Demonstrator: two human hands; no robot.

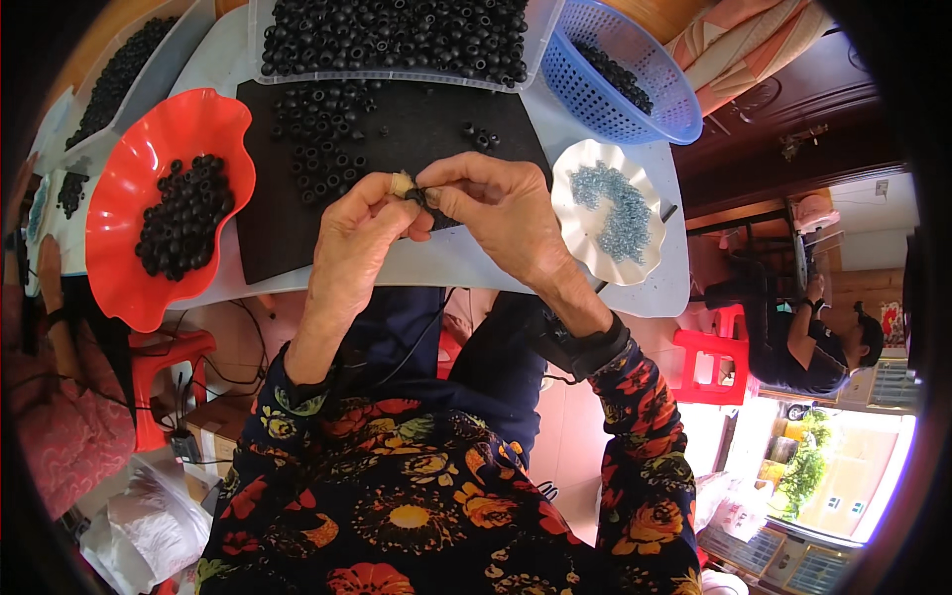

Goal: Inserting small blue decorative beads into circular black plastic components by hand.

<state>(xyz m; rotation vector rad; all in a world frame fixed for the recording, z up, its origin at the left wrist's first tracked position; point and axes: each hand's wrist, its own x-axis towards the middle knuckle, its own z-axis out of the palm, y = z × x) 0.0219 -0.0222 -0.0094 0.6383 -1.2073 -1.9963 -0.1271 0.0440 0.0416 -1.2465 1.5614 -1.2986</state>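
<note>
Over the near edge of a black mat, my two hands meet fingertip to fingertip. My left hand pinches a small black hollow piece, mostly hidden by the fingers; a pale yellowish wrap covers one of its fingertips. The thumb and forefinger of my right hand press together at the same piece; anything else between them is too small to make out. Loose black hollow pieces lie on the mat's left part. A white scalloped dish of small clear bluish pieces stands beside my right wrist.
A red wavy-edged dish of black pieces stands left. Behind the mat is a clear plastic bin full of them; a blue perforated basket holds more at far right. Other people sit left and right. Red stools flank the table.
</note>
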